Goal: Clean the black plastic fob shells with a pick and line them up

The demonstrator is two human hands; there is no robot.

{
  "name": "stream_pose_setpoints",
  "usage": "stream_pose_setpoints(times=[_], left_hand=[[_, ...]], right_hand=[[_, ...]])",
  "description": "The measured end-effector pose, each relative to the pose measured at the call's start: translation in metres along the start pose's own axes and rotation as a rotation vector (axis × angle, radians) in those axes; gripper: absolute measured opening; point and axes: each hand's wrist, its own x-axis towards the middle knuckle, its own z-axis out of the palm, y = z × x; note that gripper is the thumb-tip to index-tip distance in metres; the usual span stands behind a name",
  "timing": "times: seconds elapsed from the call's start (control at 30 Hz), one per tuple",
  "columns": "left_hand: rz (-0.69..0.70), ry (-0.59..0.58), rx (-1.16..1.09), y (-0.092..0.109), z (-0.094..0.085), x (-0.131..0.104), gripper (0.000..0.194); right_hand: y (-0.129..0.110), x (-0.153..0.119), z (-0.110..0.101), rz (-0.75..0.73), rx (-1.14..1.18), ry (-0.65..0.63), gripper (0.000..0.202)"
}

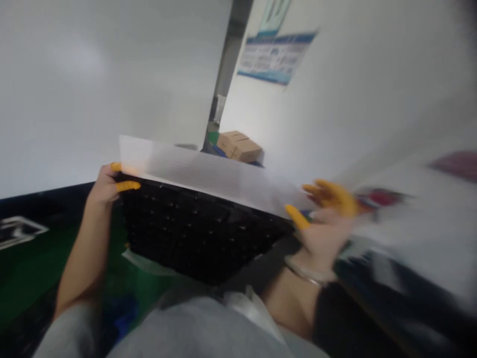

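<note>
A black tray point(194, 223) with rows of shallow pockets is tilted in front of my body. Along its upper edge stands a thin white translucent sheet point(201, 169). My left hand point(110, 181), with yellow finger covers, pinches the tray's upper left corner, and the sheet's end covers part of a finger. Beside the opposite corner is my right hand point(324, 219), also in yellow finger covers, its thumb and fingers spread apart. The thumb is close to the tray's edge; whether it touches is blurred. A second pale sheet edge point(149, 263) shows below the tray.
Cardboard boxes point(240, 145) lie beyond the sheet, near a gap between white panels. Posters point(278, 57) hang on the right-hand wall. Green flooring point(30, 268) shows at lower left. Dark blurred items point(391, 278) are at the right.
</note>
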Motion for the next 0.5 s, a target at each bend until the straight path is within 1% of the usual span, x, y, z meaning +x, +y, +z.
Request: stream_pose_setpoints(times=[0.07,0.13,0.2,0.27,0.3,0.37,0.43,0.5], left_hand=[[-0.003,-0.049,0.014,0.006,0.004,-0.001,0.031],[0.017,-0.092,0.014,0.01,0.007,-0.003,0.027],[0.072,-0.121,-0.001,0.012,0.008,-0.006,0.024],[0.134,-0.155,-0.01,0.012,0.007,-0.008,0.024],[0.151,-0.173,-0.011,0.012,0.007,-0.008,0.024],[0.141,-0.255,0.019,0.013,0.008,-0.009,0.023],[0.124,-0.339,0.056,0.017,0.01,-0.009,0.02],[0.167,-0.399,0.069,0.024,0.015,-0.009,0.014]], right_hand=[[-0.016,0.004,0.003,-0.174,0.028,0.032,0.061],[-0.035,0.005,0.008,-0.333,-0.002,0.065,0.064],[-0.054,0.004,0.015,-0.425,-0.157,0.046,0.058],[-0.07,0.001,0.021,-0.48,-0.322,-0.014,0.05],[-0.077,0.0,0.025,-0.488,-0.386,-0.074,0.05],[-0.087,-0.002,0.031,-0.492,-0.471,-0.227,0.057],[-0.09,-0.002,0.036,-0.471,-0.536,-0.448,0.065],[-0.088,-0.001,0.039,-0.448,-0.535,-0.635,0.062]])
